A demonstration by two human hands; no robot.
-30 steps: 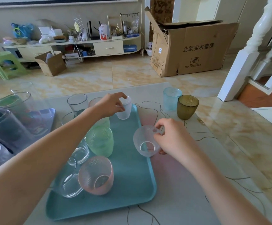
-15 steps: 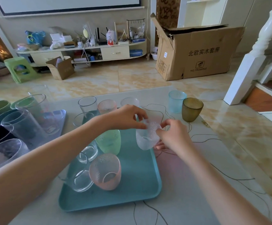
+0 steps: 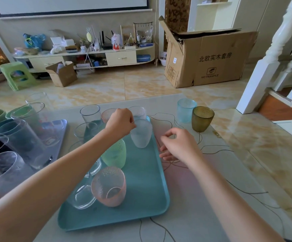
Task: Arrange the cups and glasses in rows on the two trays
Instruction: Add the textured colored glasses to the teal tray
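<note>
The left hand (image 3: 120,122) pinched the rim of a frosted cup (image 3: 141,135) standing upright on the teal tray (image 3: 147,194). The right hand (image 3: 178,147) hovered beside it above the counter (image 3: 202,215), fingers loosely curled, holding nothing.

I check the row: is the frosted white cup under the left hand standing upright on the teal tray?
Upright: the frosted white cup stands on the teal tray, rim up.
</note>
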